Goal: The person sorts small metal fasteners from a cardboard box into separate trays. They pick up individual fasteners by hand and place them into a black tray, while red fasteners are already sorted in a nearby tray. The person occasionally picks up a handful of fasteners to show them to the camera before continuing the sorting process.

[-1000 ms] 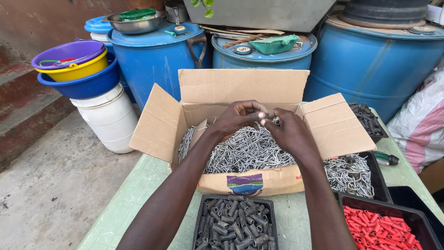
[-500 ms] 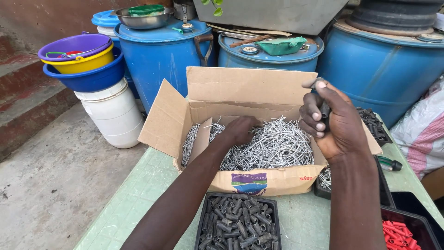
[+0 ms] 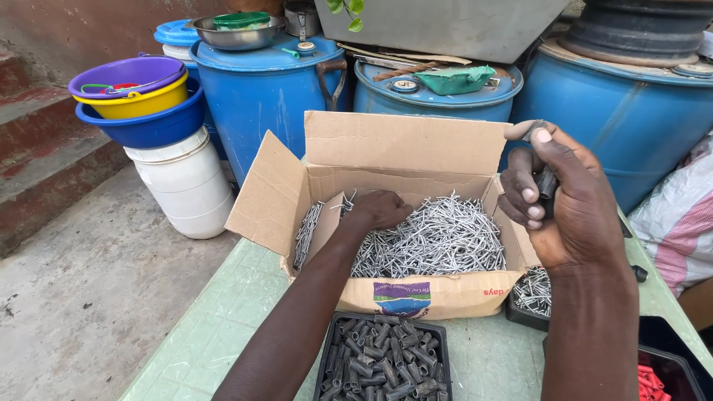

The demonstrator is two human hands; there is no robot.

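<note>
Your left hand (image 3: 382, 209) and right hand (image 3: 564, 200) were bare, both forearms uncovered, with no sleeves, gloves, rings or watch showing.

Pale green table (image 3: 223, 319), scuffed and scratched. Resting on it: open cardboard box (image 3: 405, 152) heaped with silver nails (image 3: 438, 241), black tray (image 3: 385, 362) of dark plugs just in front, touching. At right, two more black trays, one with nails (image 3: 531, 291), one with red plugs (image 3: 653, 382).

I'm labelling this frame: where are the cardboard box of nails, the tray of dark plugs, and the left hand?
cardboard box of nails (image 3: 405, 141): head view, rear flap.
tray of dark plugs (image 3: 444, 343): head view, right rim.
left hand (image 3: 380, 209): head view, back of hand.
</note>
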